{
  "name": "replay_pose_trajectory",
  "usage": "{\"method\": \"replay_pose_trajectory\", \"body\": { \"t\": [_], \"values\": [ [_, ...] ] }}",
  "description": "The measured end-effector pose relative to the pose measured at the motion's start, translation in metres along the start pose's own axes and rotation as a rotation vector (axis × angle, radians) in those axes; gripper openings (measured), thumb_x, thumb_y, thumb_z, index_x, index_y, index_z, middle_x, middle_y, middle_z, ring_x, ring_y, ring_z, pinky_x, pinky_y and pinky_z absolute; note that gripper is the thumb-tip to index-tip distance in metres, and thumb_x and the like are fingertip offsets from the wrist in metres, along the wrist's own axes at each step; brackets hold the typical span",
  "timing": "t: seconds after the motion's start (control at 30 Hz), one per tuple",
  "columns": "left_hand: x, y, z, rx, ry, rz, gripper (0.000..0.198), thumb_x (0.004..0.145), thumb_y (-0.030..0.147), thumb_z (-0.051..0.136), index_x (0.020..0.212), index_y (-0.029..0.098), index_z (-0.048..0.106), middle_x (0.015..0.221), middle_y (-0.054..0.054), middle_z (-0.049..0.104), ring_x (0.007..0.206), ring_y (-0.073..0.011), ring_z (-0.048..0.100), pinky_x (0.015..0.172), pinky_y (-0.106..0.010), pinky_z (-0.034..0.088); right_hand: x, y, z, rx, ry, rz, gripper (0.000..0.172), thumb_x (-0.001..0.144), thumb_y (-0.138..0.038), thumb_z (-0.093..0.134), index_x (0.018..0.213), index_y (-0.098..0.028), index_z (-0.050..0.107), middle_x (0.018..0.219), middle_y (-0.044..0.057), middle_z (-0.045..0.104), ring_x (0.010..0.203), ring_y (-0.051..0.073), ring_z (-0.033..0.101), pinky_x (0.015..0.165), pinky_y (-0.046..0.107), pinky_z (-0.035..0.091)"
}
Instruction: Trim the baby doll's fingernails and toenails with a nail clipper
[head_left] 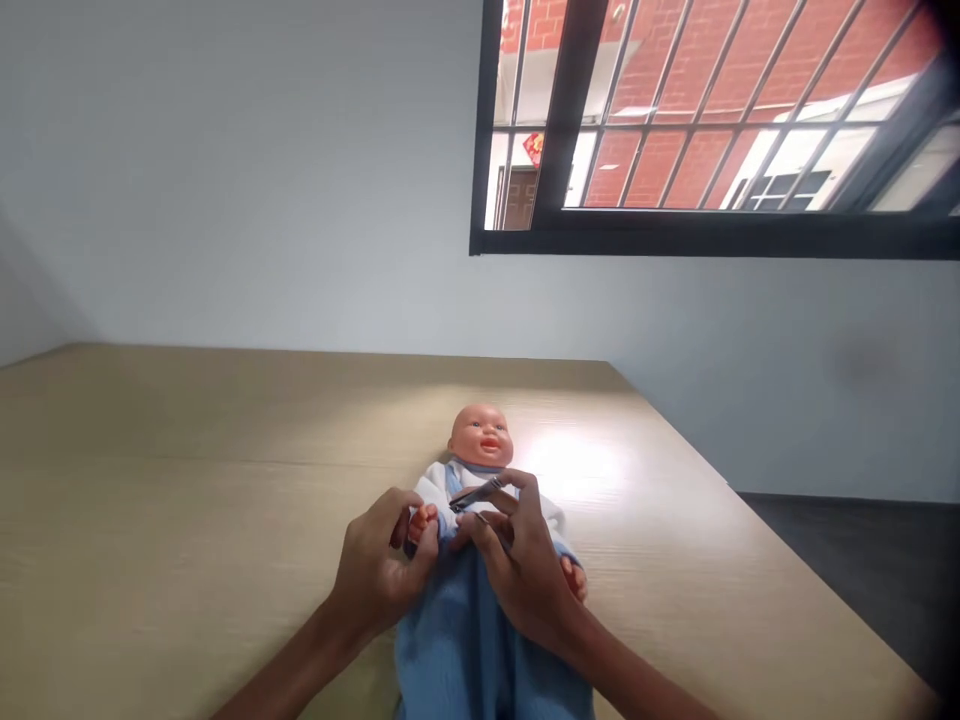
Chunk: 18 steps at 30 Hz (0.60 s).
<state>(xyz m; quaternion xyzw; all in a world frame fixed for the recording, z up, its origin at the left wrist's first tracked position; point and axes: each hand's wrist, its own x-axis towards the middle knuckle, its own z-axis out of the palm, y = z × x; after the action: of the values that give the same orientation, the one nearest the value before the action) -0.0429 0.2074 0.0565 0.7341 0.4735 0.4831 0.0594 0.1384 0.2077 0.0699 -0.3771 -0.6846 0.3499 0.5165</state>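
Observation:
A baby doll (481,436) in white and blue clothes lies face up on the wooden table (225,500), its head pointing away from me. Between the thumb and fingers of my left hand (382,565) is the doll's small hand (422,522), at the left sleeve cuff. My right hand (521,565), over the doll's chest, grips a small metal clipper-like tool (477,494). The tool's tip points left, a little right of the doll's held hand. The doll's other hand (574,578) rests beside my right wrist.
The table's right edge (727,485) slopes toward the lower right, with dark floor (832,560) beyond it. Behind the table stands a pale wall (262,180) with a dark-framed, barred window (705,232) at the upper right.

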Motion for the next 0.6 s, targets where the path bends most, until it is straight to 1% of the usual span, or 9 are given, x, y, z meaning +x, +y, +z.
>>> {"method": "replay_pose_trajectory", "body": {
  "t": [0.07, 0.13, 0.17, 0.23, 0.3, 0.4, 0.47, 0.53, 0.6],
  "values": [
    [0.001, -0.01, 0.01, -0.065, 0.062, 0.061, 0.004, 0.094, 0.021, 0.061, 0.094, 0.022, 0.057, 0.071, 0.005, 0.056, 0.056, -0.0107, 0.052, 0.055, -0.021, 0.044, -0.001, 0.003, 0.001, -0.027, 0.042, -0.027, 0.027, 0.104, -0.028, 0.053, 0.123, -0.029, 0.033, 0.11, 0.006, 0.07, 0.076, 0.015, 0.077, 0.07, 0.031, 0.066],
    [0.002, -0.019, 0.018, -0.109, 0.089, 0.119, 0.007, 0.093, 0.021, 0.062, 0.094, 0.023, 0.056, 0.075, 0.003, 0.056, 0.058, -0.0113, 0.052, 0.056, -0.022, 0.043, -0.002, 0.004, 0.002, -0.112, 0.056, -0.13, 0.033, 0.103, -0.026, 0.056, 0.127, -0.03, 0.035, 0.117, 0.008, 0.071, 0.084, 0.017, 0.078, 0.075, 0.034, 0.067],
    [0.004, -0.022, 0.02, -0.123, 0.09, 0.148, 0.006, 0.094, 0.022, 0.061, 0.094, 0.023, 0.055, 0.076, 0.002, 0.055, 0.06, -0.012, 0.052, 0.056, -0.023, 0.043, -0.002, 0.004, 0.002, -0.167, 0.042, -0.2, 0.037, 0.102, -0.024, 0.057, 0.131, -0.03, 0.035, 0.119, 0.009, 0.072, 0.088, 0.019, 0.079, 0.077, 0.034, 0.067],
    [0.006, -0.029, 0.025, -0.164, 0.076, 0.205, 0.005, 0.097, 0.028, 0.057, 0.096, 0.023, 0.055, 0.079, 0.001, 0.054, 0.062, -0.0134, 0.052, 0.055, -0.024, 0.042, 0.0, 0.001, 0.001, -0.281, -0.028, -0.325, 0.041, 0.103, -0.023, 0.055, 0.139, -0.028, 0.036, 0.117, 0.01, 0.075, 0.09, 0.022, 0.08, 0.076, 0.034, 0.067],
    [0.005, -0.035, 0.029, -0.226, 0.072, 0.239, 0.012, 0.1, 0.035, 0.052, 0.102, 0.024, 0.054, 0.085, -0.002, 0.055, 0.067, -0.0155, 0.054, 0.057, -0.026, 0.045, 0.002, -0.004, 0.001, -0.374, -0.082, -0.397, 0.04, 0.105, -0.022, 0.052, 0.143, -0.025, 0.037, 0.111, 0.009, 0.078, 0.083, 0.023, 0.08, 0.068, 0.032, 0.067],
    [0.001, -0.04, 0.035, -0.304, 0.087, 0.241, 0.027, 0.103, 0.05, 0.047, 0.111, 0.025, 0.053, 0.094, -0.007, 0.057, 0.08, -0.0215, 0.06, 0.064, -0.032, 0.053, 0.007, -0.012, -0.001, -0.413, -0.079, -0.461, 0.035, 0.106, -0.022, 0.051, 0.139, -0.024, 0.041, 0.104, 0.007, 0.08, 0.074, 0.022, 0.08, 0.058, 0.031, 0.064],
    [-0.003, -0.04, 0.039, -0.349, 0.09, 0.214, 0.036, 0.103, 0.059, 0.043, 0.115, 0.026, 0.052, 0.096, -0.008, 0.058, 0.084, -0.0249, 0.062, 0.067, -0.038, 0.056, 0.009, -0.014, -0.002, -0.418, -0.069, -0.481, 0.029, 0.105, -0.023, 0.052, 0.133, -0.026, 0.045, 0.102, 0.005, 0.08, 0.072, 0.022, 0.079, 0.055, 0.032, 0.063],
    [-0.005, -0.038, 0.04, -0.392, 0.065, 0.185, 0.038, 0.103, 0.061, 0.042, 0.118, 0.028, 0.052, 0.094, -0.008, 0.06, 0.081, -0.0255, 0.062, 0.067, -0.04, 0.056, 0.011, -0.014, -0.004, -0.458, -0.107, -0.491, 0.026, 0.104, -0.021, 0.053, 0.129, -0.026, 0.05, 0.099, 0.005, 0.08, 0.069, 0.022, 0.078, 0.052, 0.031, 0.062],
    [-0.005, -0.037, 0.039, -0.396, 0.011, 0.154, 0.034, 0.104, 0.059, 0.044, 0.116, 0.028, 0.054, 0.092, -0.008, 0.061, 0.079, -0.0248, 0.062, 0.067, -0.04, 0.055, 0.011, -0.013, -0.006, -0.517, -0.148, -0.491, 0.03, 0.104, -0.016, 0.05, 0.132, -0.025, 0.053, 0.093, 0.004, 0.081, 0.068, 0.022, 0.078, 0.051, 0.031, 0.062]
  ]
}}
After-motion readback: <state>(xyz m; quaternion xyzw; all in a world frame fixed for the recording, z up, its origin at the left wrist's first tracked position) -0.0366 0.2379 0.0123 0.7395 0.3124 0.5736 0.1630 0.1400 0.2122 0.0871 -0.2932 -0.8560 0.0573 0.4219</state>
